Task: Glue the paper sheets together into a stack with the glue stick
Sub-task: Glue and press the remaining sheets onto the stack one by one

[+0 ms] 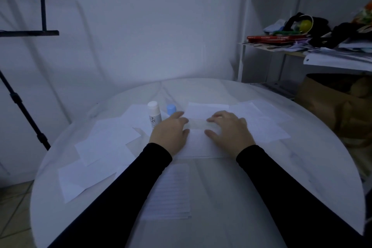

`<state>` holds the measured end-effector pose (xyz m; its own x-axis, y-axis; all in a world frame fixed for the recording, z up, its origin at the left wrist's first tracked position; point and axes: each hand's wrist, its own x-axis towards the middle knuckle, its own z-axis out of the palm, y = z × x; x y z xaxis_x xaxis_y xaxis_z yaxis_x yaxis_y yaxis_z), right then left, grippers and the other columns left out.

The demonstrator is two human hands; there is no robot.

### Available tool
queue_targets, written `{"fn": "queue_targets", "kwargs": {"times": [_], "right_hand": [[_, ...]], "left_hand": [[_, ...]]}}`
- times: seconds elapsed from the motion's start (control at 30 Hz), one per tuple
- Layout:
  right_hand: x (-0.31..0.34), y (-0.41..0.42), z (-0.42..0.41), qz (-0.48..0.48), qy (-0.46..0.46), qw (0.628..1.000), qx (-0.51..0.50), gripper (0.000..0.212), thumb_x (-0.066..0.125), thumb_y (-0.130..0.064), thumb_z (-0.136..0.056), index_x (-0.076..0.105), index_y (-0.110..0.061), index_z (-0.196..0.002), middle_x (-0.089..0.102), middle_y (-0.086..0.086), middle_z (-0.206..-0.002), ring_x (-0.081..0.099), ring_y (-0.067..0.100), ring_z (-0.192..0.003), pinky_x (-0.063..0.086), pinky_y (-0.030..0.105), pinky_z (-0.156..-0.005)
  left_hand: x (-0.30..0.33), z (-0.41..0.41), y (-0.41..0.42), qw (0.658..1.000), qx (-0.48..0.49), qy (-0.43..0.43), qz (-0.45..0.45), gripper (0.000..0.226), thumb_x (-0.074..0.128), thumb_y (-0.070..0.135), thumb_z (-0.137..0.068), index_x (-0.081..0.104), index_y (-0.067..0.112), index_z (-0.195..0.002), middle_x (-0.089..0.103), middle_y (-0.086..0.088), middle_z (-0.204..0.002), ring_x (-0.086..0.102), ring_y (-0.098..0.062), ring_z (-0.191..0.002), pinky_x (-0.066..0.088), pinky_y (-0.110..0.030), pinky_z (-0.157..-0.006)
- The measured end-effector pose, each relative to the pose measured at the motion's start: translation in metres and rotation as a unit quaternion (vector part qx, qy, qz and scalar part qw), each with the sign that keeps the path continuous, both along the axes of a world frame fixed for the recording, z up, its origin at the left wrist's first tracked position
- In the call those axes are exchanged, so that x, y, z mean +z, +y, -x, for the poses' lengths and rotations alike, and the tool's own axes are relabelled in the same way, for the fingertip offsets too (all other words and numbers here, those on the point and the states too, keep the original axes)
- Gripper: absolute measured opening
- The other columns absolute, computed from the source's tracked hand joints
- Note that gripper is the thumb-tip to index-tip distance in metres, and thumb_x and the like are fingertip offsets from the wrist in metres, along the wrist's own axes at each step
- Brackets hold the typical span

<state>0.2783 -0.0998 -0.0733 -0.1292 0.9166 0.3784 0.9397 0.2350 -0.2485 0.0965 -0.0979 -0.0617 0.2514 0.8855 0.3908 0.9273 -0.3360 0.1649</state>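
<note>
A: Right, start at the hands. The left hand [169, 137] lies palm down with its fingers fairly straight on the left edge of the white paper sheet in the middle [198, 145]. The right hand [229, 131] is spread flat on the right side of the same sheet, thumb tucked inward. Neither grips anything; both look to be pressing.

B: So the sheet is being smoothed onto what lies under it?

A: That's my reading. A paler strip shows between the two hands, though whether it is glue or just light I cannot tell.

B: How should the pressing go?

A: Keep one palm still as an anchor and sweep the other outward from the middle toward the edges, so no bubble or crease gets trapped. Line up the corners first, since wet glue lets the top sheet slide.

B: And the glue?

A: The white glue stick [154, 113] stands upright just beyond the left hand, uncapped as far as I can judge, with its light blue cap [171, 109] standing just beside it.

B: More paper to add?

A: Plenty. Loose white sheets on the left [104, 139], more on the right [261, 123], and a lined sheet [171, 191] nearer the body, all on the round white table [302, 177].
</note>
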Motion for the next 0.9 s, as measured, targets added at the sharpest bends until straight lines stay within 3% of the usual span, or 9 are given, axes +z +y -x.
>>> {"fn": "queue_targets", "kwargs": {"times": [0.1,0.2,0.33,0.53,0.6,0.73,0.9], "right_hand": [[-0.005,-0.006,0.013,0.101,-0.056,0.989,0.096,0.043,0.040,-0.048,-0.096,0.048,-0.032,-0.135,0.039,-0.015,-0.147,0.035,0.006,-0.134,0.017,0.043,-0.109],[-0.006,-0.007,0.011,0.161,-0.064,0.980,0.097,0.049,0.036,-0.049,-0.097,0.039,-0.031,-0.142,0.030,-0.014,-0.153,0.029,0.008,-0.139,0.011,0.051,-0.112],[-0.002,-0.010,0.005,0.197,-0.073,0.975,0.067,0.058,0.035,-0.053,-0.096,0.028,-0.028,-0.148,0.018,-0.011,-0.157,0.018,0.008,-0.144,0.002,0.056,-0.114],[0.003,-0.015,-0.004,0.222,-0.075,0.971,0.043,0.063,0.035,-0.052,-0.096,0.023,-0.020,-0.149,0.014,-0.008,-0.158,0.016,0.010,-0.145,0.003,0.055,-0.115],[0.004,-0.017,-0.006,0.209,-0.070,0.974,0.047,0.063,0.036,-0.051,-0.096,0.025,-0.019,-0.149,0.016,-0.006,-0.158,0.017,0.011,-0.144,0.003,0.054,-0.116],[0.003,-0.023,-0.002,0.170,-0.068,0.978,0.103,0.059,0.036,-0.053,-0.096,0.029,-0.026,-0.147,0.017,-0.011,-0.157,0.012,0.006,-0.144,0.000,0.052,-0.115],[-0.003,-0.026,-0.006,0.228,-0.066,0.964,0.120,0.053,0.033,-0.053,-0.097,0.027,-0.035,-0.147,0.013,-0.020,-0.156,0.007,0.001,-0.144,-0.004,0.056,-0.113]], "left_hand": [[-0.007,-0.004,-0.001,0.994,-0.061,0.079,0.035,0.034,0.043,0.035,-0.097,0.058,0.017,-0.122,0.056,0.000,-0.131,0.047,-0.024,-0.116,0.039,-0.036,-0.099],[-0.009,-0.004,-0.004,0.987,-0.027,0.133,0.092,0.036,0.037,0.042,-0.098,0.059,0.013,-0.103,0.061,-0.009,-0.109,0.052,-0.027,-0.106,0.046,-0.037,-0.087],[-0.005,-0.005,-0.007,0.984,0.006,0.147,0.101,0.045,0.036,0.047,-0.098,0.060,0.009,-0.103,0.062,-0.013,-0.110,0.057,-0.028,-0.106,0.043,-0.033,-0.083],[-0.008,0.000,-0.006,0.983,0.052,0.127,0.118,0.050,0.038,0.052,-0.096,0.060,0.007,-0.098,0.064,-0.015,-0.107,0.058,-0.029,-0.104,0.043,-0.033,-0.083],[-0.007,0.001,-0.006,0.988,0.038,0.106,0.101,0.047,0.041,0.050,-0.096,0.060,0.007,-0.103,0.063,-0.013,-0.112,0.056,-0.027,-0.108,0.042,-0.033,-0.088],[-0.009,0.001,-0.010,0.995,-0.063,0.045,0.063,0.050,0.048,0.049,-0.093,0.054,0.018,-0.132,0.053,0.002,-0.138,0.047,-0.016,-0.128,0.033,-0.028,-0.106],[-0.008,0.001,-0.010,0.982,-0.077,0.070,0.158,0.054,0.051,0.053,-0.091,0.048,0.028,-0.138,0.039,0.010,-0.149,0.036,-0.013,-0.137,0.023,-0.024,-0.113]]}}
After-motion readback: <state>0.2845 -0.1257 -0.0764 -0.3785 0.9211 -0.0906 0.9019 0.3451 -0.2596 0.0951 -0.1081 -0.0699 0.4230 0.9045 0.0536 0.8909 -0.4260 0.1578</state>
